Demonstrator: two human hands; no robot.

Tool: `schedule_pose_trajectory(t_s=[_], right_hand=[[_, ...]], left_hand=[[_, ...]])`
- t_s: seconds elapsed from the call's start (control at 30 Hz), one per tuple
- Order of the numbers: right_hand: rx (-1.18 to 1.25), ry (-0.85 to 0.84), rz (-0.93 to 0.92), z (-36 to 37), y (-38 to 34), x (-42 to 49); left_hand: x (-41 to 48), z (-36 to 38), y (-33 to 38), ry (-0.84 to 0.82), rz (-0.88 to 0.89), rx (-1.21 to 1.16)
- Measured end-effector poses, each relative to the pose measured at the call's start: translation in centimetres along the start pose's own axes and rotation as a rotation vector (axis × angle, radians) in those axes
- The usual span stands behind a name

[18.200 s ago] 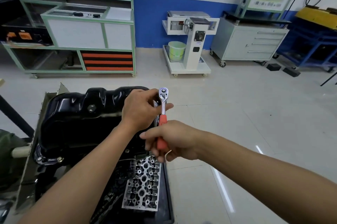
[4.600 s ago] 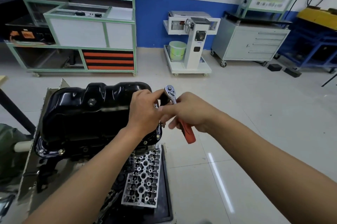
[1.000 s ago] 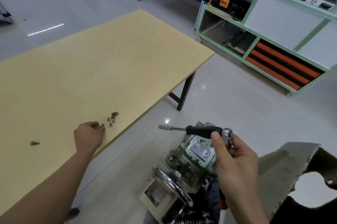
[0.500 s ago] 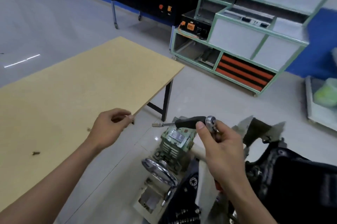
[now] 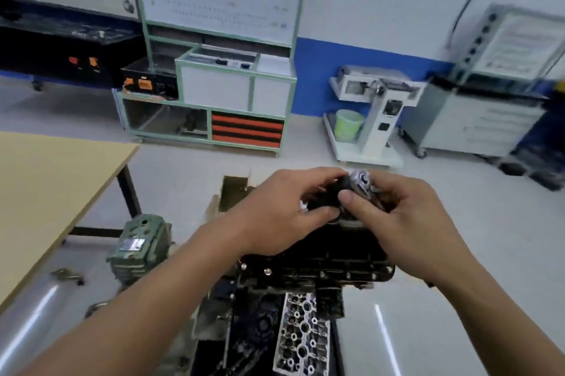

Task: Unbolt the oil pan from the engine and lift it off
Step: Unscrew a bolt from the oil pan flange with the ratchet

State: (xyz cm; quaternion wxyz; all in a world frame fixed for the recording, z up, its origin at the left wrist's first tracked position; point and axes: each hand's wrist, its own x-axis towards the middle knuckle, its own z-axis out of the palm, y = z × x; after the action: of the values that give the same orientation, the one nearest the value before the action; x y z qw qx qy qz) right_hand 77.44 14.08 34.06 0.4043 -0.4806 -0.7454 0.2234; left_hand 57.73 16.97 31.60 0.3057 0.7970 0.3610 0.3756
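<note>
The black oil pan (image 5: 315,256) sits on top of the engine in the lower middle of the head view, with a row of bolts along its near flange (image 5: 321,274). Both hands meet above the pan. My right hand (image 5: 406,222) grips the ratchet wrench, whose chrome head (image 5: 360,178) shows between my fingers. My left hand (image 5: 284,213) curls round the black extension and socket (image 5: 328,198) below that head. The wrench handle is hidden by my right hand.
A bare aluminium cylinder head (image 5: 302,336) lies below the pan. A green gearbox unit (image 5: 140,250) stands on the floor at left, beside a wooden table (image 5: 46,180). Green training cabinets (image 5: 232,91), a white stand (image 5: 373,119) and a grey drawer cart (image 5: 480,125) line the back wall.
My view swung right from the table back to the engine. My left hand left the table, where it had set down bolts, and joined my right hand on the wrench above the pan.
</note>
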Motion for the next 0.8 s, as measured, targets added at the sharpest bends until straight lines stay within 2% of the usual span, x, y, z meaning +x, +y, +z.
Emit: schedule_pose_trajectory(t_s=[0.27,0.43,0.63,0.8], right_hand=[[-0.166,-0.095,0.088,-9.4,5.5,-2.6],[-0.311,-0.125,0.188,-13.3,11.5,-3.3],[-0.399,-0.154,0.256,-13.2,17.6,-3.3],[-0.401,-0.186,0.257,-11.9,20.0,-3.4]], left_hand=[[7.0,10.1,1.8,-0.16,0.017,-0.165],[10.9,17.0,0.6,-0.186,-0.018,-0.175],[13.0,21.1,-1.6,-0.18,-0.041,0.081],[12.9,22.2,-3.5,-0.149,0.028,0.321]])
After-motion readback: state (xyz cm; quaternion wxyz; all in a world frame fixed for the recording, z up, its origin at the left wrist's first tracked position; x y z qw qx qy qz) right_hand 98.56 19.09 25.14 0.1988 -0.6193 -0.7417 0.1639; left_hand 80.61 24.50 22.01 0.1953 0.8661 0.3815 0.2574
